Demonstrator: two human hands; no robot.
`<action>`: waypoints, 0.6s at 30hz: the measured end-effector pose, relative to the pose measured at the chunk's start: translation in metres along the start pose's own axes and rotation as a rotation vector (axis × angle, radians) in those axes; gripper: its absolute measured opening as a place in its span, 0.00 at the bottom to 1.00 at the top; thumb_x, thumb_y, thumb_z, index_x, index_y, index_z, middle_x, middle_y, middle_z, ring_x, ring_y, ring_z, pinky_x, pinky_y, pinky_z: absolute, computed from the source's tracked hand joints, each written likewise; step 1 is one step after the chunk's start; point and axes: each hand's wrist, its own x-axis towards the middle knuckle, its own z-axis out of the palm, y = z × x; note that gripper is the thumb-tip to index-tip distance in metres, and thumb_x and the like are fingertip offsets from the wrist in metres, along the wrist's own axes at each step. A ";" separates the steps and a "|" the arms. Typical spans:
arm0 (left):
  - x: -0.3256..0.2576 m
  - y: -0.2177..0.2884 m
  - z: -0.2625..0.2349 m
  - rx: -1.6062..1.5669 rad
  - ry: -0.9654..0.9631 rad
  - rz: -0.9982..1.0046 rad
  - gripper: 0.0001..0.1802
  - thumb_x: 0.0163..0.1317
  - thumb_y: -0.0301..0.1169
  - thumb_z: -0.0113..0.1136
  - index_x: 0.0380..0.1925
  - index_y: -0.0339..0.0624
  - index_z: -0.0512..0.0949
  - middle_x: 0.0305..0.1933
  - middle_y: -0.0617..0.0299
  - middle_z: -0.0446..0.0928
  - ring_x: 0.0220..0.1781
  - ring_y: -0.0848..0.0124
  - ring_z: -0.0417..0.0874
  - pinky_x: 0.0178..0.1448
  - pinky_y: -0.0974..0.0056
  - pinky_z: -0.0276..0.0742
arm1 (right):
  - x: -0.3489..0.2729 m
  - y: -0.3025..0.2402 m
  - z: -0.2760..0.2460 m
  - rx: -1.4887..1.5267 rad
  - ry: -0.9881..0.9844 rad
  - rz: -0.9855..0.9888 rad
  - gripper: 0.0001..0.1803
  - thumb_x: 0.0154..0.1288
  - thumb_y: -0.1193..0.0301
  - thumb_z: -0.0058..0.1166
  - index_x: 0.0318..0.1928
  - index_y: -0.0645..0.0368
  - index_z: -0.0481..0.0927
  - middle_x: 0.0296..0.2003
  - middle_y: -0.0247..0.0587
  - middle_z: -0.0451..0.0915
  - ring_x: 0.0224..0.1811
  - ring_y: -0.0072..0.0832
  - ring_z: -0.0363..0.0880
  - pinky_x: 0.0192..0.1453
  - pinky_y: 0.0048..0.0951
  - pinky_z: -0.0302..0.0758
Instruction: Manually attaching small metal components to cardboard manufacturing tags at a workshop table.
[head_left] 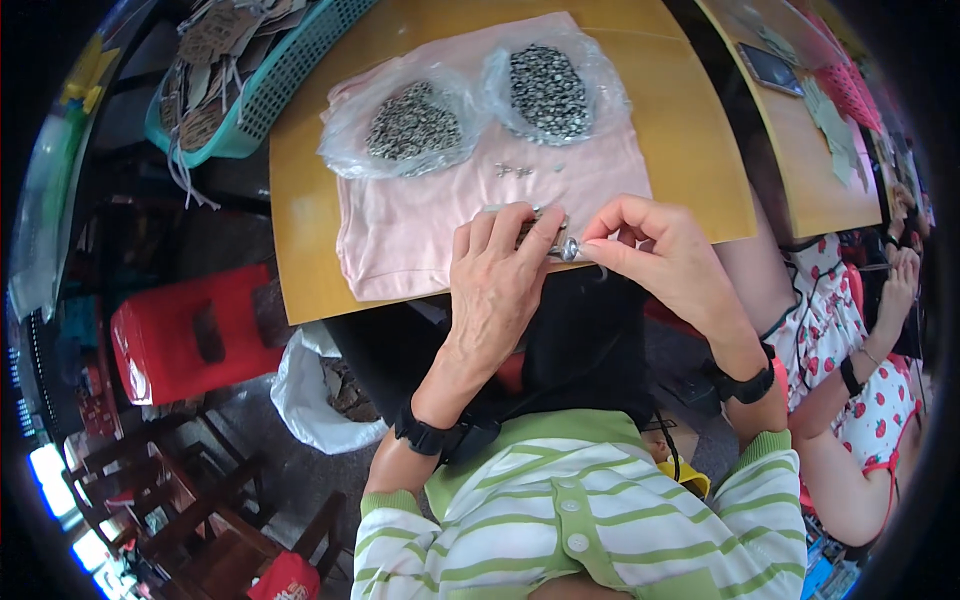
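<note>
Over the near edge of a pink cloth (pixel 400 235), my left hand (pixel 500 265) is closed, its fingers bent round a metal piece that they partly hide. A small, shiny, round silver piece (pixel 570 249) sticks out beside its fingertips. My right hand (pixel 655 250) comes in from the right, with thumb and forefinger pinched at the edge of that silver piece. Beyond my hands, a few small metal parts (pixel 513 171) lie on the cloth. Two clear plastic bags stand behind them: one with dull metal parts (pixel 412 125), the other with shiny dark-silver parts (pixel 548 92).
The cloth covers part of a wooden table (pixel 690 120). At the far left is a teal basket (pixel 270 95) of cardboard scraps. A red stool (pixel 190 330) and a white-lined bin (pixel 310 400) stand left of my legs. A co-worker (pixel 850 400) sits close on the right.
</note>
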 end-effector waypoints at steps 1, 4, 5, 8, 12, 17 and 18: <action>-0.003 -0.004 -0.006 -0.084 0.050 0.027 0.28 0.48 0.23 0.65 0.53 0.45 0.75 0.48 0.59 0.73 0.49 0.60 0.74 0.52 0.58 0.69 | 0.000 -0.001 0.003 0.177 -0.033 0.000 0.07 0.65 0.71 0.58 0.37 0.63 0.80 0.28 0.26 0.78 0.26 0.12 0.69 0.31 0.17 0.68; -0.020 -0.013 -0.037 -0.328 0.226 -0.008 0.22 0.52 0.17 0.62 0.49 0.41 0.77 0.44 0.55 0.78 0.44 0.55 0.78 0.46 0.59 0.76 | -0.004 -0.009 0.002 0.423 -0.078 0.013 0.07 0.69 0.69 0.54 0.39 0.60 0.80 0.31 0.23 0.79 0.25 0.06 0.66 0.27 0.10 0.63; -0.030 -0.019 -0.048 -0.410 0.293 -0.085 0.16 0.58 0.18 0.60 0.47 0.39 0.77 0.46 0.55 0.80 0.44 0.61 0.81 0.45 0.63 0.77 | -0.004 -0.009 0.003 0.360 -0.027 -0.010 0.08 0.70 0.68 0.54 0.39 0.60 0.80 0.31 0.24 0.80 0.24 0.06 0.65 0.26 0.10 0.61; -0.072 -0.045 -0.086 -0.742 0.690 -0.520 0.12 0.66 0.24 0.55 0.49 0.34 0.76 0.46 0.58 0.80 0.44 0.75 0.80 0.51 0.69 0.76 | 0.005 0.002 0.012 0.301 -0.002 -0.045 0.10 0.71 0.66 0.53 0.40 0.59 0.80 0.31 0.25 0.80 0.22 0.06 0.63 0.25 0.10 0.59; -0.166 -0.115 -0.121 -0.776 0.789 -0.861 0.13 0.60 0.26 0.53 0.45 0.35 0.77 0.39 0.60 0.79 0.39 0.74 0.81 0.45 0.69 0.77 | 0.017 0.007 0.026 0.228 -0.043 0.003 0.11 0.72 0.64 0.52 0.40 0.58 0.80 0.30 0.25 0.80 0.21 0.06 0.63 0.24 0.10 0.59; -0.362 -0.218 -0.067 -0.717 0.673 -1.720 0.16 0.60 0.33 0.55 0.47 0.37 0.75 0.45 0.57 0.79 0.47 0.63 0.81 0.49 0.59 0.79 | 0.023 -0.004 0.036 0.211 -0.091 0.004 0.10 0.71 0.65 0.52 0.40 0.59 0.80 0.29 0.25 0.79 0.25 0.08 0.66 0.28 0.13 0.63; -0.354 -0.210 -0.046 -0.793 0.553 -1.844 0.18 0.62 0.35 0.56 0.49 0.38 0.75 0.45 0.56 0.79 0.48 0.62 0.81 0.47 0.57 0.82 | 0.025 -0.003 0.035 0.202 -0.087 0.011 0.10 0.71 0.66 0.52 0.39 0.60 0.80 0.29 0.25 0.78 0.26 0.08 0.67 0.29 0.14 0.64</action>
